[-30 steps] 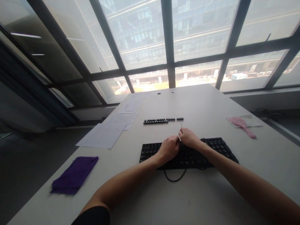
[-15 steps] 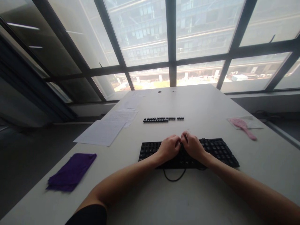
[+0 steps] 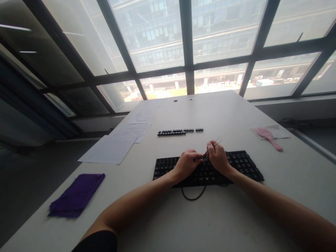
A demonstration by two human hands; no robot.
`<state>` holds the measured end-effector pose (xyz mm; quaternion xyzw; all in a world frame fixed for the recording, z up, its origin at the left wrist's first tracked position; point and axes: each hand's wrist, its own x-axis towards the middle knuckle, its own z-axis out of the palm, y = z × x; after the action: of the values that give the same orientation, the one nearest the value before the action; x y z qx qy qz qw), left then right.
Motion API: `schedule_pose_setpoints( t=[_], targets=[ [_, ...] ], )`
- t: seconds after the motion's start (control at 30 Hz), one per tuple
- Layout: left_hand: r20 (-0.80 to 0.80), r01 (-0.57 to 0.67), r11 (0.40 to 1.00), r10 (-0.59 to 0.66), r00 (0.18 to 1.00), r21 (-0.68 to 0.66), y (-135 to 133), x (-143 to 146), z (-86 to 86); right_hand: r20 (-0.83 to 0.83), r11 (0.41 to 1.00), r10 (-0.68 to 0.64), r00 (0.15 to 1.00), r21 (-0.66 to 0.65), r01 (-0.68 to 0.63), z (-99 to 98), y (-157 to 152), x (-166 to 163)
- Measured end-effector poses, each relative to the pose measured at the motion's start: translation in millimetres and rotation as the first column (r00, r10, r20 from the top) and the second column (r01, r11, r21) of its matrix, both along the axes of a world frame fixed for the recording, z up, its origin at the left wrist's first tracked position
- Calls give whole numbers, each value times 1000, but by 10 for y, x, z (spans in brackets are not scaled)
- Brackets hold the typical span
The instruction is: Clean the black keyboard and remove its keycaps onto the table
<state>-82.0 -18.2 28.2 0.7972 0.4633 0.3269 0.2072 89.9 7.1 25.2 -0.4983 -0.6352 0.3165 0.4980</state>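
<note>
A black keyboard [image 3: 241, 164] lies across the white table [image 3: 223, 115] in front of me, its cable looping at the near edge. Both hands meet over its middle. My left hand [image 3: 187, 164] is curled, fingertips pinched on something small and dark at the keys. My right hand [image 3: 218, 157] is closed round a thin wire tool [image 3: 217, 141] that sticks up and away from the fingers. A row of loose black keycaps [image 3: 180, 132] lies on the table beyond the keyboard.
Sheets of paper [image 3: 115, 147] lie at the left of the table, a folded purple cloth [image 3: 76, 195] near the left front edge, a pink hairbrush [image 3: 267, 136] at the right. Large windows stand behind the table's far end.
My right hand dropped from above the keyboard's far edge down to the keys beside my left hand, and the wire tool tilted to the right. The view shifted slightly.
</note>
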Motion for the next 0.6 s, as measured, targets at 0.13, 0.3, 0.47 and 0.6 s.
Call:
schedule_pose_setpoints(
  t=[0.13, 0.3, 0.47, 0.6],
  targets=[
    [23, -3, 1000, 3, 1000, 3, -15, -1, 11, -8, 1000, 29, 1000, 6, -29, -11, -16, -13],
    [27, 1, 1000, -1, 1000, 11, -27, -2, 38, -16, 1000, 30, 999, 10, -30, -5, -27, -10],
    [88, -60, 998, 57, 994, 30, -18, 15, 54, -17, 997, -66, 998, 33, 67, -20, -20, 4],
    [142, -102, 995, 98, 985, 18, -2, 22, 41, 125, 999, -10, 992, 53, 3, -51, 17, -26]
  ],
)
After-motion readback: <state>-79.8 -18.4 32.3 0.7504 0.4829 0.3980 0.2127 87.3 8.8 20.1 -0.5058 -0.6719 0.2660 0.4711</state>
